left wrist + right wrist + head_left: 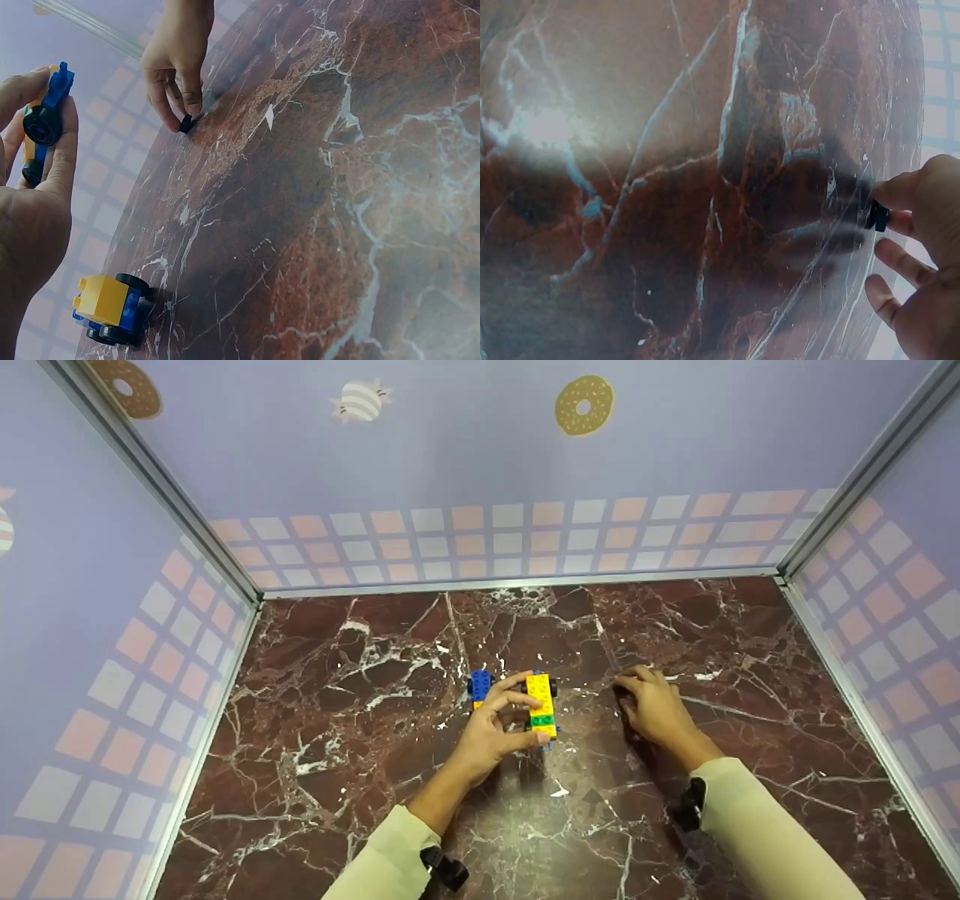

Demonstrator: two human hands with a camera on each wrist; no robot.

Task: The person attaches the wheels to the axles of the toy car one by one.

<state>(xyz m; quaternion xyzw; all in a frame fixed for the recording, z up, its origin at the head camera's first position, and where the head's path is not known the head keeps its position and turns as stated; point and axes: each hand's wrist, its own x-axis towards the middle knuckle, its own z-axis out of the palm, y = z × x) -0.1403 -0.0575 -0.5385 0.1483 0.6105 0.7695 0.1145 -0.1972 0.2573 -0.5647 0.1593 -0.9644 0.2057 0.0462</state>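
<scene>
My left hand (480, 739) grips a toy block car (539, 690) between fingers and thumb, raised above the table. The car has yellow and green blocks on top, and its blue base and black wheels (43, 126) show in the left wrist view. To the right, my right hand (660, 712) pinches a small black piece (880, 217) between thumb and fingertip, right at the tabletop. It resembles a toy wheel, mostly covered by the fingers. A second block car (109, 301), yellow and blue with black wheels, stands on the table left of the held car, partly hidden by my left hand in the head view.
The dark red marbled tabletop (360, 690) has white veins and specks. A lilac back panel (465, 457) with printed doughnuts and squares borders its far edge. Similar side panels (97, 660) stand left and right, joined by metal strips.
</scene>
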